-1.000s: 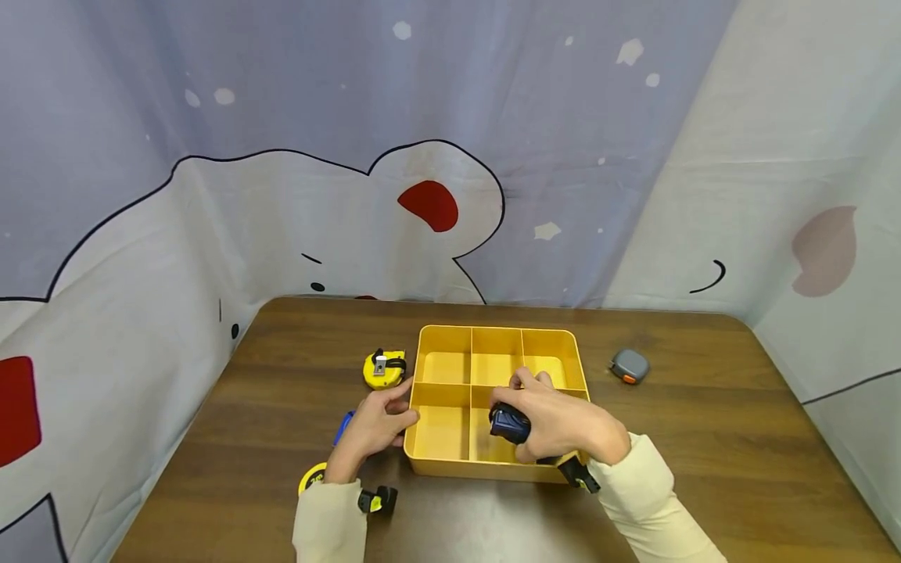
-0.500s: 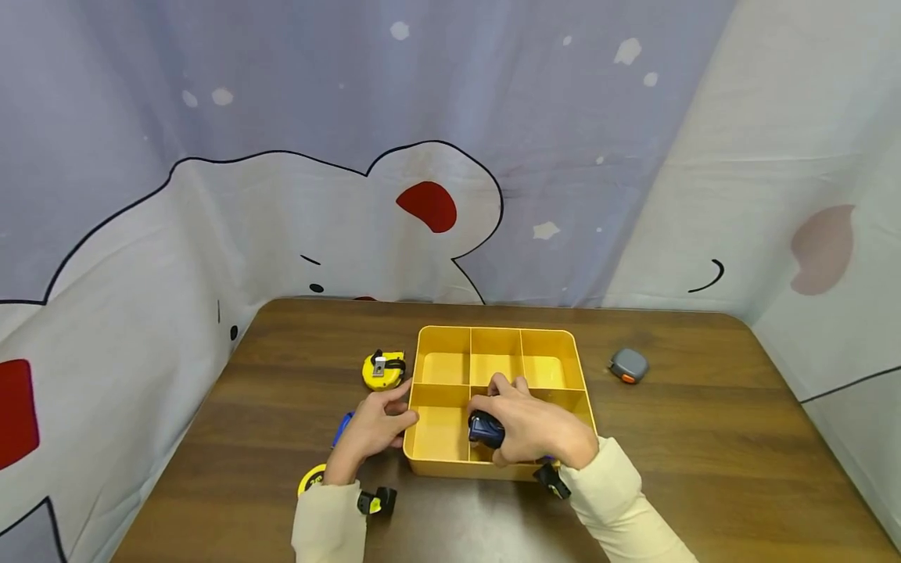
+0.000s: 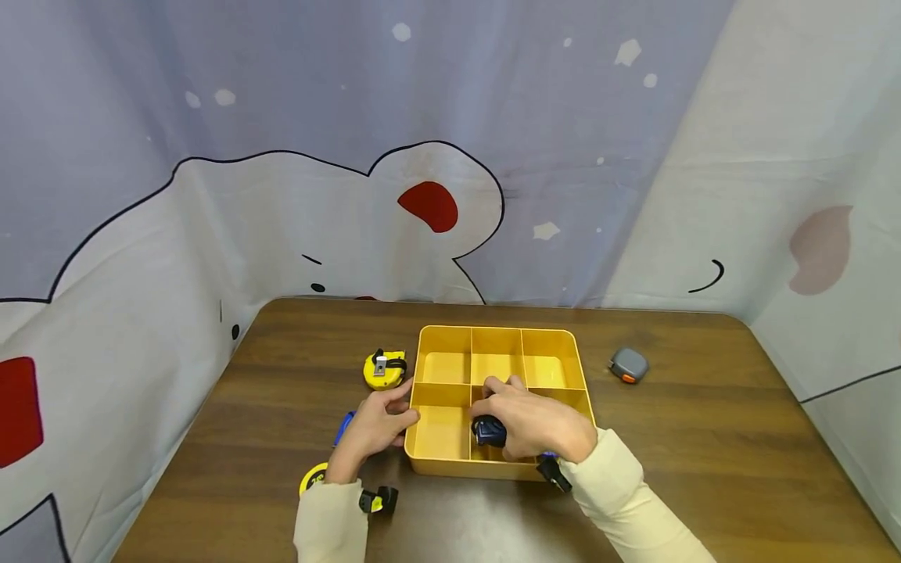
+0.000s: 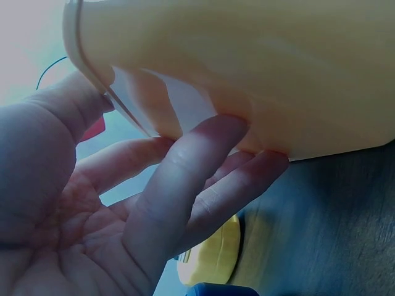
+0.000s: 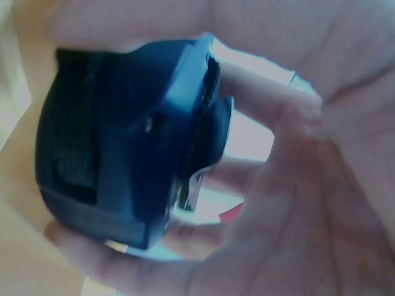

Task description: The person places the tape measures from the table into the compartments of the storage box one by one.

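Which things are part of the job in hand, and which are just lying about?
In use:
dark blue tape measure, gripped by the right hand
yellow box, held at its side by the left hand

Apparently just lying about:
yellow tape measure
grey-and-orange case
blue item and round yellow item, both partly hidden

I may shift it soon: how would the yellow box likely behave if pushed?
The yellow box would probably stay stiff: its dividers stand straight. Being wide and low, it would likely slide on the table rather than tip. It may be light for its size, since the dividers look thin.
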Available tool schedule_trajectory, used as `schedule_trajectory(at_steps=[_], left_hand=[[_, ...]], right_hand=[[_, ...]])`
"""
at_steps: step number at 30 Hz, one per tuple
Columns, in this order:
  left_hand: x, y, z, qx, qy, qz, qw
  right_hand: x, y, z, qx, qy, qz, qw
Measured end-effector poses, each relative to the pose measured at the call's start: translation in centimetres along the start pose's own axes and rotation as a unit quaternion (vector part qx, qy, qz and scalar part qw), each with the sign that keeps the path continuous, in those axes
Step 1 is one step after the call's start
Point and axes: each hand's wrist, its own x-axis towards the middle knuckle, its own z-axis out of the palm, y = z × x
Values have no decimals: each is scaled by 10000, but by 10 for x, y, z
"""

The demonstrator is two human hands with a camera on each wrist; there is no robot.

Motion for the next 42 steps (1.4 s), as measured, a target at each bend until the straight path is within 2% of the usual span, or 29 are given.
schedule_trajectory(at_steps=[8, 12, 18, 25, 29, 35, 42], left_hand=[[1, -1, -1, 54, 161, -6, 9999], [1, -2, 2, -2, 68, 40, 10000], [1, -2, 0, -38, 95, 107, 9999], [2, -3, 4, 21, 3, 101, 9999], [2, -3, 3, 38, 45, 107, 9999], [0, -5, 5, 9, -64, 133, 9999], [0, -3, 4, 68, 68, 132, 9999]], right_hand=[[4, 6, 1, -239, -159, -473, 9985], [3, 8, 3, -240, -298, -429, 9983], [6, 12, 6, -295, -326, -577, 9974], [6, 10, 14, -388, -705, -344, 9962], [7, 9, 16, -481, -688, -351, 9959], [6, 6, 18, -544, -806, -255, 9949], [8, 2, 23, -761, -601, -149, 9952]])
